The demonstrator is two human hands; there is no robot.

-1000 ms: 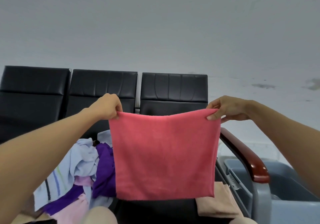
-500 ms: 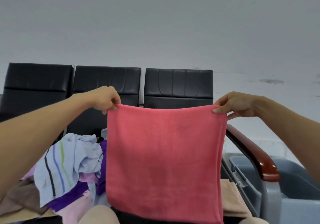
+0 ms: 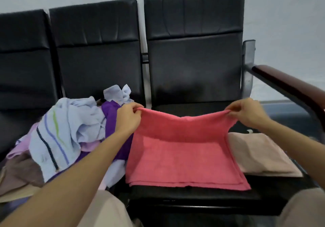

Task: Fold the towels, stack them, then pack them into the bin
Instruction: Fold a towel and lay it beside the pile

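Note:
A pink-red towel (image 3: 182, 158) lies mostly flat on the black seat (image 3: 193, 197), its near edge by the seat's front. My left hand (image 3: 127, 119) pinches the towel's far left corner and my right hand (image 3: 246, 114) pinches its far right corner, both raised a little above the seat, so the far edge sags between them. A folded beige towel (image 3: 260, 154) lies on the same seat, to the right of the pink-red one and partly under it. A heap of unfolded towels (image 3: 66, 135) in striped light blue, purple and pink covers the seat to the left.
Black seat backs (image 3: 193, 47) stand behind the towels. A dark red armrest (image 3: 290, 86) on a grey metal post runs along the right side, with a dark grey bin edge (image 3: 288, 109) just behind it. My knees show at the bottom.
The towel hung upright in front of me before; both hands have lowered it, and its lower part now rests on the seat. My view has tilted down.

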